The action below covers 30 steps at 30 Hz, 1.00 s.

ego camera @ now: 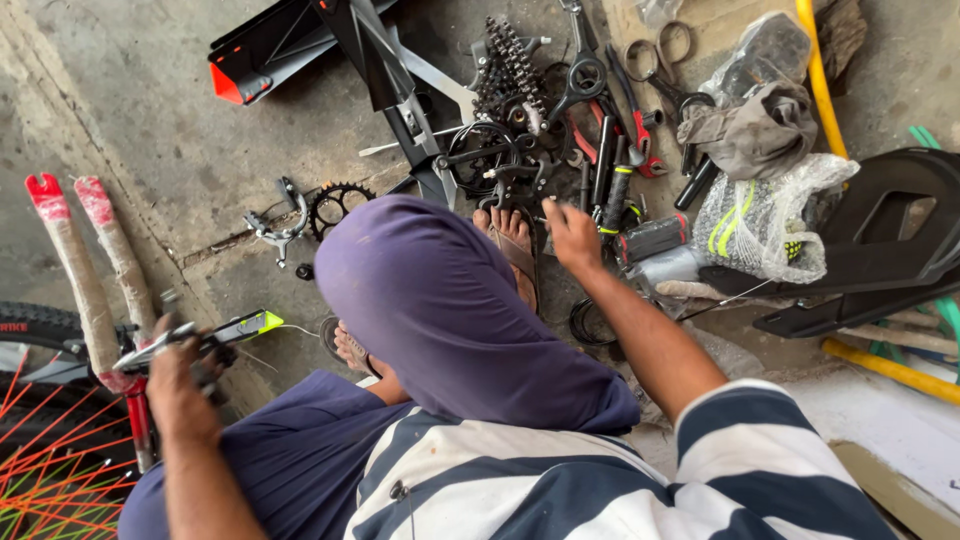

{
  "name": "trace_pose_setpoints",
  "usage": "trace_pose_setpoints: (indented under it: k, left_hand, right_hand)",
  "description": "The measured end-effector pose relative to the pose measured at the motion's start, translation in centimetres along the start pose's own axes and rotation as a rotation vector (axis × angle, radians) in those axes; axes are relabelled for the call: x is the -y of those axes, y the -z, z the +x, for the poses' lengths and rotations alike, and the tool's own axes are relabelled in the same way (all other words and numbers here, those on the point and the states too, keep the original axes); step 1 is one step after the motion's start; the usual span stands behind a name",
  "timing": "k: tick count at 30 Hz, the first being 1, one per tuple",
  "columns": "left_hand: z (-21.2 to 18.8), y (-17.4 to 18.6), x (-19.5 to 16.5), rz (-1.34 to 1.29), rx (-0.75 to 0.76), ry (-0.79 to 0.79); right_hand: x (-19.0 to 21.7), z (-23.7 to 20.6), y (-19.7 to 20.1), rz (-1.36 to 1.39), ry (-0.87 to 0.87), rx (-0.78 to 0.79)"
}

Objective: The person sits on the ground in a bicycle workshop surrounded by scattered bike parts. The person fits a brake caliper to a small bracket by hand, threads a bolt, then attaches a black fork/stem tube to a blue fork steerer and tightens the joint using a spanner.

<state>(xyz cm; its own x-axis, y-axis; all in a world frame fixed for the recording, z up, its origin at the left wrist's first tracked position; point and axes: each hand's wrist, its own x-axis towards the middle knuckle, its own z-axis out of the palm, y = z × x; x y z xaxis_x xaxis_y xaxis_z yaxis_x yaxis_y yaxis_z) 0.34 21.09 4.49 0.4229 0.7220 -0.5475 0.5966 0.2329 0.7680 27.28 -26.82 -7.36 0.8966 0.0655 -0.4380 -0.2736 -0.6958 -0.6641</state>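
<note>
two hands: left hand (180, 385) grips brake lever (215, 335); right hand (570, 235), loosely curled, touches tools (600, 170).

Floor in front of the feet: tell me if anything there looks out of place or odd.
Tools and bike parts lie in a tangled heap on the bare concrete floor, unsorted. A chainring and a brake caliper sit apart from the heap. The right hand reaches into it.

The bicycle wheel (45, 440) is cut off by the left and bottom edges. A raised knee (450, 300) hides part of the foot (512, 245). The right hand's fingertips (550, 208) vanish among the tools (590, 130).
</note>
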Motion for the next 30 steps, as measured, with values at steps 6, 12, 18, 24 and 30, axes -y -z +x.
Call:
trace_pose_setpoints:
  k: [6,12,18,24,30]
  left_hand:
    - [0.3,-11.7,3.9,0.704,0.098,-0.059]
    - [-1.0,-18.6,7.1,1.084,0.185,-0.018]
    - [-1.2,-14.2,8.0,1.089,0.260,-0.135]
    - [-5.8,-8.0,2.0,0.689,0.240,-0.460]
    - [-16.9,1.3,-0.3,-0.530,0.641,-0.548]
  right_hand:
    - [-4.6,-4.6,-1.4,-0.110,0.318,-0.151]
    - [-6.9,-5.8,2.0,0.294,0.223,0.007]
    - [1.6,-6.6,7.8,0.406,0.323,-0.071]
    - [16.2,-12.2,11.3,0.411,0.755,-0.008]
    - [28.4,-22.6,-2.4,0.175,0.852,0.742]
